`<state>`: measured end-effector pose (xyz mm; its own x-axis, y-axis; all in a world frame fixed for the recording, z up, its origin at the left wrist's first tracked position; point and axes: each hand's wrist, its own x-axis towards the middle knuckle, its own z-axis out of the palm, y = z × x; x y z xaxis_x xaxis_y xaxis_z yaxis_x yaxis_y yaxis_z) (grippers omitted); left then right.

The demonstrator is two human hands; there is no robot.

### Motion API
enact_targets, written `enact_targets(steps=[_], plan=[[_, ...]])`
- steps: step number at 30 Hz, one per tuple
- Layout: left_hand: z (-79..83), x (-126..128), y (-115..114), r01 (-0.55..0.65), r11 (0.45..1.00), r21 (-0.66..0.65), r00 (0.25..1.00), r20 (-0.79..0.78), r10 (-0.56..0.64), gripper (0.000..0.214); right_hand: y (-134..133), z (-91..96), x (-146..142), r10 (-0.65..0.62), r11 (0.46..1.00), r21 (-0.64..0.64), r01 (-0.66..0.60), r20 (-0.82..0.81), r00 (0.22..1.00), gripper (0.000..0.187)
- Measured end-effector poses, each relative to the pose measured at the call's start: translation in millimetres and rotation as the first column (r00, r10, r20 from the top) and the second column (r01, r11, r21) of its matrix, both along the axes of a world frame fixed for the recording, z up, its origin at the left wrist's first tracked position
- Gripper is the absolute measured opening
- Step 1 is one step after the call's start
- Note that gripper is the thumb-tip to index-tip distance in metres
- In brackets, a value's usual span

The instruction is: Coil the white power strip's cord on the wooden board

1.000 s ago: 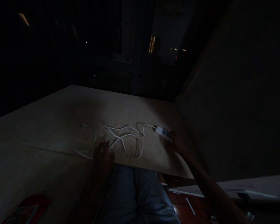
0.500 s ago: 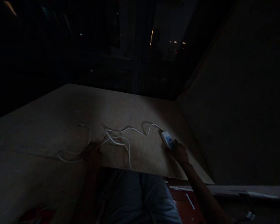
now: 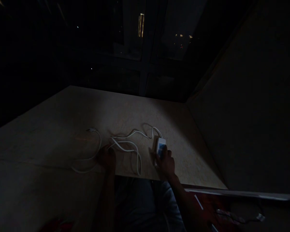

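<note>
In the dim head view, my right hand (image 3: 166, 163) is closed around the lower part of a white box with a blue label (image 3: 160, 144), which resembles a power adapter. From the box's far end a white cable (image 3: 128, 150) winds left across the pale surface in loose bends. My left hand (image 3: 106, 158) is closed on that cable at the left, its fingers dark and partly hidden. Beyond the left hand the cable curves away in a loop, and its end connector (image 3: 91, 130) lies on the surface.
The pale countertop-like surface (image 3: 132, 111) ends at a dark window (image 3: 145, 71) behind and a wall (image 3: 251, 112) on the right. My legs (image 3: 140, 203) are below its near edge. Another cable (image 3: 244, 220) and a red area are at the lower right.
My right hand has drawn the white box leftward and turned it more upright in view. My left hand has shifted slightly right with the cable; the view has also moved a little.
</note>
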<state>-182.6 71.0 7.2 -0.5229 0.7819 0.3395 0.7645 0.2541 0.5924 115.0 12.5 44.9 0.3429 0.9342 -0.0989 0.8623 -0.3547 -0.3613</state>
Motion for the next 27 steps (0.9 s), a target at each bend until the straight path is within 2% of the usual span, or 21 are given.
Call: enact_targets(steps=[2, 4, 7, 14, 22, 27], plan=[[1.1, 4.6, 0.7, -0.016, 1.000, 0.005, 1.000, -0.001, 0.016, 0.030, -4.2, -13.3, -2.4, -0.029, 0.988, 0.149, 0.034, -0.036, 0.999, 0.078], [1.0, 6.7, -0.2, -0.001, 1.000, 0.010, 1.000, 0.004, 0.001, 0.030, -8.8, -25.1, -0.8, -0.053, 0.947, 0.308, 0.094, -0.140, 0.989, 0.069], [0.2, 6.1, -1.9, 0.027, 1.000, 0.011, 0.999, 0.036, -0.028, 0.029, -13.1, -34.8, 3.9, -0.026, 0.883, 0.437, 0.168, -0.314, 0.949, 0.059], [-0.2, 8.5, -3.2, 0.011, 1.000, 0.004, 0.998, 0.059, -0.012, 0.030, -13.0, -34.3, 7.7, -0.021, 0.852, 0.459, 0.252, -0.452, 0.892, 0.057], [-1.3, 12.7, -5.7, -0.008, 0.999, 0.034, 0.996, 0.094, 0.005, 0.033, -13.9, -37.6, 9.6, -0.021, 0.832, 0.466, 0.302, -0.516, 0.856, 0.056], [0.9, 13.5, -9.4, 0.028, 0.999, 0.026, 0.996, 0.079, -0.030, 0.034, -14.7, -41.3, 10.7, -0.033, 0.827, 0.463, 0.319, -0.526, 0.850, 0.055]])
